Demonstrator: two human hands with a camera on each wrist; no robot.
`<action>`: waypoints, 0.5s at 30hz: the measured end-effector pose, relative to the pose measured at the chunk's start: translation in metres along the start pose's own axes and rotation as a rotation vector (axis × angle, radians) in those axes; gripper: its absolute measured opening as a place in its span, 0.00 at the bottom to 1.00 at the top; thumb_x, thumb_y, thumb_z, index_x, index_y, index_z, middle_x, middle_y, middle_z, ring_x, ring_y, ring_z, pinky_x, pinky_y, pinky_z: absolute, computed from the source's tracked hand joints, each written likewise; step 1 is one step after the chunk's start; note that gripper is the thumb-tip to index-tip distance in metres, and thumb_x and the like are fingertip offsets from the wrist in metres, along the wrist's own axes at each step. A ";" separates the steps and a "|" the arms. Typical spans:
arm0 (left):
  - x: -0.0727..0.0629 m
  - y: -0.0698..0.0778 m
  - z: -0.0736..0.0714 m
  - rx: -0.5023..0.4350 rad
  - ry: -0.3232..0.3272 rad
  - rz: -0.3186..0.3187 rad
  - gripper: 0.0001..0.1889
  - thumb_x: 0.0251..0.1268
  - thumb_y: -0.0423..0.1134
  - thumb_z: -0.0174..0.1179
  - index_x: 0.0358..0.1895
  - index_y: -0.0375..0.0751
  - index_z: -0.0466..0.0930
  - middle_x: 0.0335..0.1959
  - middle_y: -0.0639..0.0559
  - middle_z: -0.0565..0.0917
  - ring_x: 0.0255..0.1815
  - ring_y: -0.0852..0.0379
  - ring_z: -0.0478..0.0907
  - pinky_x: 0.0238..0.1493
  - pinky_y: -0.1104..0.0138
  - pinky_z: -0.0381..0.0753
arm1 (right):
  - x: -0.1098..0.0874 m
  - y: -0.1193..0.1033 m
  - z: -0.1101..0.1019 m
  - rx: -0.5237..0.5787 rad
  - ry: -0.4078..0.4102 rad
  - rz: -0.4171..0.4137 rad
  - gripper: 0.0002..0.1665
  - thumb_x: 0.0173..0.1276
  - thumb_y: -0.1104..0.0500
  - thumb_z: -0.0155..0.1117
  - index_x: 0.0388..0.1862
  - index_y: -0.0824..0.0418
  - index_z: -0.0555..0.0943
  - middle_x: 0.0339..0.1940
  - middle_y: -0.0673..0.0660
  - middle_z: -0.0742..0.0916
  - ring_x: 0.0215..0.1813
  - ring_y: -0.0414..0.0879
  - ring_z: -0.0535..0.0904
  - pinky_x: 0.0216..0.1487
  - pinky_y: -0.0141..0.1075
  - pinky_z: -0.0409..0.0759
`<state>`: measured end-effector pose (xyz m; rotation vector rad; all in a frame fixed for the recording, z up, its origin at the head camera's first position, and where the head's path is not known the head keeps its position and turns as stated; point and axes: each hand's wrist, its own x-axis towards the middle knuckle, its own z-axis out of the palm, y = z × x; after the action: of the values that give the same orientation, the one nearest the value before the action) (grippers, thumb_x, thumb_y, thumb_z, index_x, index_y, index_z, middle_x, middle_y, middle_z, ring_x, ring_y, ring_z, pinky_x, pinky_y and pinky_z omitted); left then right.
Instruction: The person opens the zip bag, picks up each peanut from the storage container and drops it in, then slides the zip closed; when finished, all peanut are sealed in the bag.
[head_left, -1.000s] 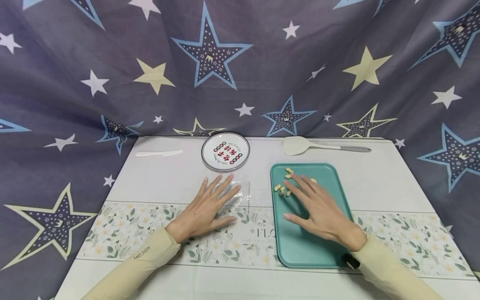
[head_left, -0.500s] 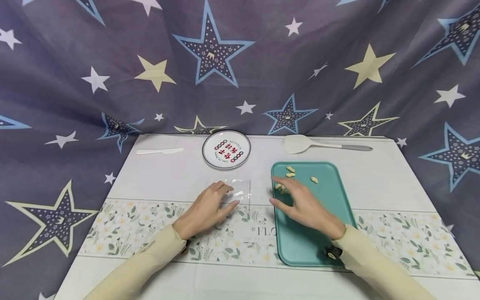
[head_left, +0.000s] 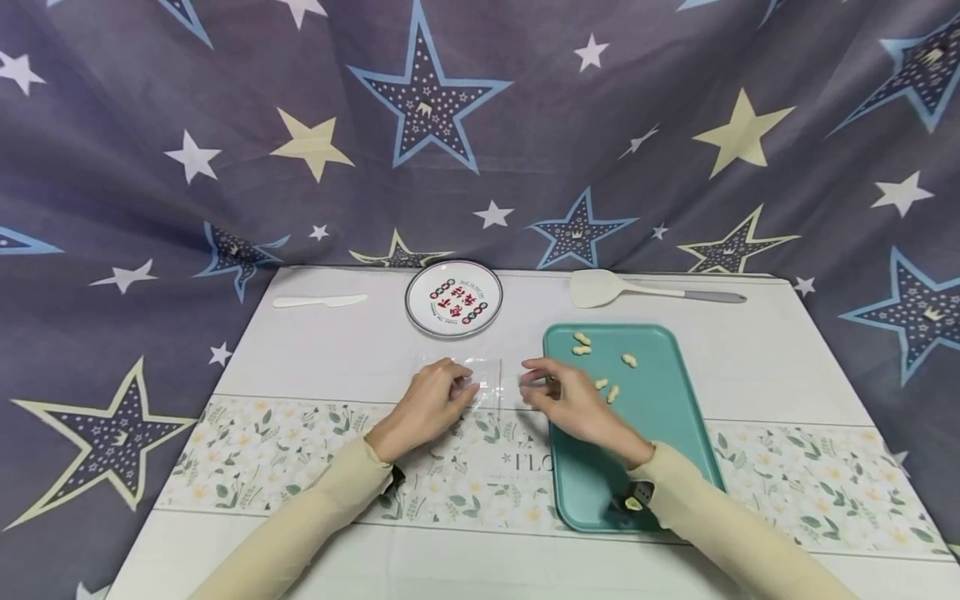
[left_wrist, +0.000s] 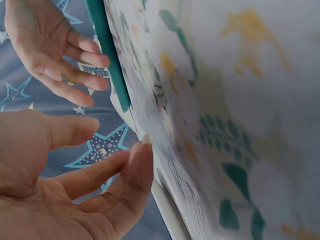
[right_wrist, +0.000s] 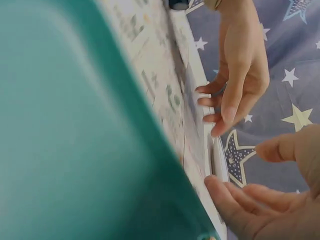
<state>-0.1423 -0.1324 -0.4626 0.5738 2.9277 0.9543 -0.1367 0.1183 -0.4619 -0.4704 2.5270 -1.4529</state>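
Observation:
A clear plastic bag (head_left: 489, 379) lies flat on the table between the hands. My left hand (head_left: 429, 404) is over its left part, thumb and fingers apart; whether it touches the bag I cannot tell. My right hand (head_left: 576, 404) hovers at the left rim of a teal tray (head_left: 645, 467), fingers loosely bent. In the right wrist view, nothing shows between the right hand's (right_wrist: 265, 195) thumb and fingers. The left wrist view likewise shows the left hand (left_wrist: 85, 185) holding nothing. Several peanuts (head_left: 628, 360) lie in the tray's far half; the right hand may hide others.
Behind the bag stands a round white plate (head_left: 453, 298) with red lettering. A white knife (head_left: 320, 301) lies at the back left, and a pale spatula (head_left: 596, 288) with a grey handle end at the back right. A star-patterned curtain (head_left: 480, 167) surrounds the table's back and sides.
Both hands were spread flat and wide; their fingers have since bent. The right hand moved left from over the tray to its rim, uncovering some peanuts. The left hand shifted slightly right.

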 end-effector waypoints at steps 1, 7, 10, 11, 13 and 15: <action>0.001 0.001 0.001 0.000 -0.009 -0.010 0.16 0.71 0.40 0.66 0.52 0.30 0.87 0.32 0.48 0.83 0.30 0.60 0.76 0.35 0.67 0.79 | 0.001 0.000 0.001 0.010 -0.005 0.023 0.29 0.75 0.60 0.65 0.71 0.67 0.75 0.57 0.66 0.88 0.53 0.57 0.89 0.53 0.43 0.89; 0.004 0.005 0.004 0.001 -0.058 -0.042 0.19 0.71 0.40 0.66 0.56 0.29 0.85 0.33 0.47 0.83 0.32 0.57 0.75 0.39 0.62 0.79 | 0.007 -0.004 0.010 0.061 -0.030 0.133 0.32 0.75 0.58 0.63 0.74 0.68 0.71 0.60 0.67 0.87 0.51 0.56 0.88 0.47 0.39 0.90; 0.005 0.007 0.005 -0.004 -0.068 -0.045 0.20 0.71 0.40 0.65 0.57 0.29 0.84 0.34 0.45 0.83 0.33 0.56 0.76 0.41 0.60 0.80 | 0.010 -0.005 0.014 0.116 -0.034 0.186 0.35 0.75 0.57 0.64 0.76 0.67 0.69 0.63 0.67 0.85 0.54 0.56 0.88 0.49 0.39 0.90; 0.006 0.007 0.006 -0.004 -0.074 -0.051 0.20 0.71 0.41 0.65 0.59 0.29 0.83 0.35 0.45 0.83 0.33 0.56 0.75 0.41 0.61 0.80 | 0.011 -0.005 0.015 0.147 -0.038 0.202 0.35 0.75 0.58 0.64 0.77 0.67 0.68 0.63 0.68 0.84 0.55 0.57 0.88 0.50 0.39 0.90; 0.007 0.008 0.006 0.002 -0.094 -0.066 0.23 0.70 0.41 0.67 0.62 0.30 0.81 0.39 0.43 0.83 0.34 0.55 0.75 0.40 0.61 0.80 | 0.013 -0.006 0.018 0.212 -0.047 0.235 0.36 0.75 0.59 0.62 0.78 0.68 0.66 0.65 0.70 0.83 0.57 0.58 0.88 0.53 0.40 0.90; 0.008 0.007 0.007 0.010 -0.122 -0.081 0.29 0.67 0.43 0.70 0.66 0.31 0.78 0.47 0.40 0.82 0.40 0.51 0.79 0.46 0.58 0.83 | 0.016 -0.006 0.021 0.265 -0.049 0.274 0.37 0.75 0.61 0.61 0.79 0.68 0.64 0.66 0.70 0.82 0.58 0.59 0.87 0.55 0.40 0.89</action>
<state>-0.1470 -0.1204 -0.4630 0.4908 2.8256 0.8641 -0.1438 0.0932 -0.4674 -0.1097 2.2100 -1.6107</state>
